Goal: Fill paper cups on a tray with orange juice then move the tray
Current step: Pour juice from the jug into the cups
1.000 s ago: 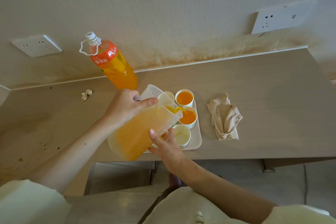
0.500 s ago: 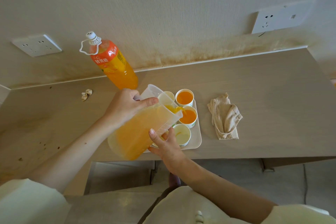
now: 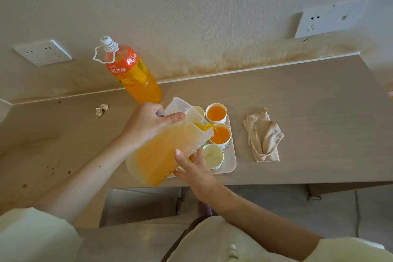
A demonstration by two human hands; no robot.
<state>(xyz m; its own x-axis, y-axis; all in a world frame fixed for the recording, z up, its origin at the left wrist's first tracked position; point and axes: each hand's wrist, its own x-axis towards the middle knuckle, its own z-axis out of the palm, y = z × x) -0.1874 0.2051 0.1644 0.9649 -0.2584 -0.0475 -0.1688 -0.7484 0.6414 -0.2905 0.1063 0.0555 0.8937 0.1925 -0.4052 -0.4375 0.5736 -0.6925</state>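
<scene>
Orange juice point(image 3: 209, 126) pours from the tilted jug point(image 3: 170, 149) into the middle cup point(image 3: 220, 135).

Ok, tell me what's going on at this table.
A person's left hand grips a clear pitcher by its handle, the right hand steadies it lower down, and orange juice streams into the middle cup on the tray. The far cup is full; the near cup is empty. A juice bottle stands by the wall, and a cloth lies right of the tray.
</scene>
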